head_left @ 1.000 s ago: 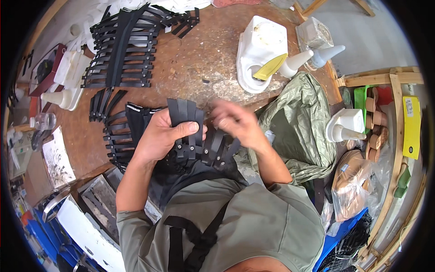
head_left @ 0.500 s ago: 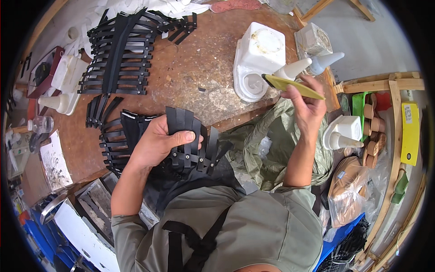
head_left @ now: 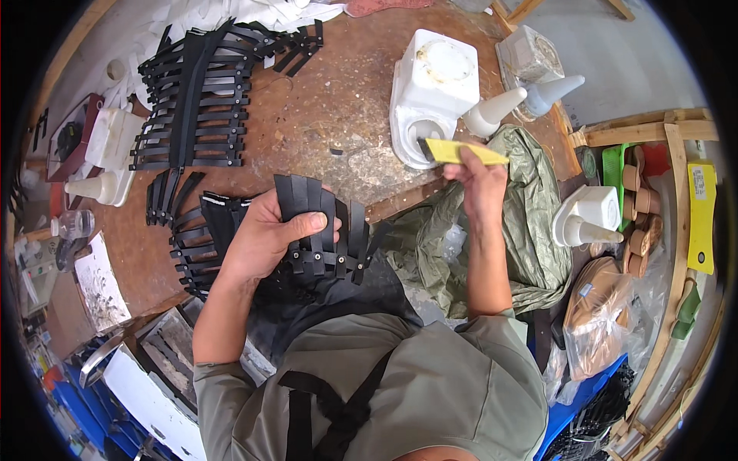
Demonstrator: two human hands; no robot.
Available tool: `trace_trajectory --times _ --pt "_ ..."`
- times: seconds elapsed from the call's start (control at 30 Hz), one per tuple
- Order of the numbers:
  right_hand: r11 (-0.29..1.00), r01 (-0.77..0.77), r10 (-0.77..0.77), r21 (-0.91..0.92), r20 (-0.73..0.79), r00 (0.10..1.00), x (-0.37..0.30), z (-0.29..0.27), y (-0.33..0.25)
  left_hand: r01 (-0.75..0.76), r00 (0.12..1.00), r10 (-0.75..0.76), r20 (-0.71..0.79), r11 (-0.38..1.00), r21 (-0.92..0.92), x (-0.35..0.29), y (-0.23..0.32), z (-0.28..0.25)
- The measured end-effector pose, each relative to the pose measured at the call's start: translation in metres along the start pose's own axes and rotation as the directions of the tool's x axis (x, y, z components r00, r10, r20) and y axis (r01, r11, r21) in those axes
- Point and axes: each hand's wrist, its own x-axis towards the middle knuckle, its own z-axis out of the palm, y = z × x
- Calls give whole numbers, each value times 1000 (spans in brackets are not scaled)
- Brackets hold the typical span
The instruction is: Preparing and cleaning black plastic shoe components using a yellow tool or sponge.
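In the head view, holds the two hands well apart, clamped on separate things. Grips with the left hand (head_left: 265, 232) a fan of black straps (head_left: 307, 200) close to the near edge of the brown table (head_left: 323, 100), pressing the thumb flat across the strips and leaving the loose ends pointing away from the body and the studded ends jutting out below the fist, toward the body. Pinches in the right hand (head_left: 480, 184) a yellow flat-handled tool (head_left: 463, 152), tilting it slightly and aiming the dark tip leftward, over the rim of a round cup (head_left: 420, 129) at the base of a white container (head_left: 442, 69). Cannot tell touching from mere overlap there. Shows just right of that container a pale cone (head_left: 496, 113), and farther right a bluish cone (head_left: 555, 92). Shows spread on the far left of the table a larger black strap piece (head_left: 187, 100) with a central band, and nearer, just left of the left wrist, a black strap panel (head_left: 198, 253). Includes at the left a clear bottle (head_left: 74, 224). Reveals beside the right forearm a rumpled green sheet (head_left: 534, 223), and farther right bagged tan soles (head_left: 593, 296).
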Motion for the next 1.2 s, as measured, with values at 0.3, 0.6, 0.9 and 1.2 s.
trace_trajectory --times 0.3,0.6,0.9,1.2 --pt "425 670 -415 -609 526 742 -35 12 -34 -29 1000 28 -6 1000 -13 -6 2 -1" --pt "938 343 -333 44 380 863 -55 35 -72 -52 991 60 122 997 -64 -7 -4 -6" --pt "790 599 -326 -129 739 589 -78 132 -61 -64 992 63 112 998 2 -15 -4 -13" --pt "675 733 -424 -88 766 483 -73 141 -57 -76 992 76 105 997 -5 -17 -1 -14"
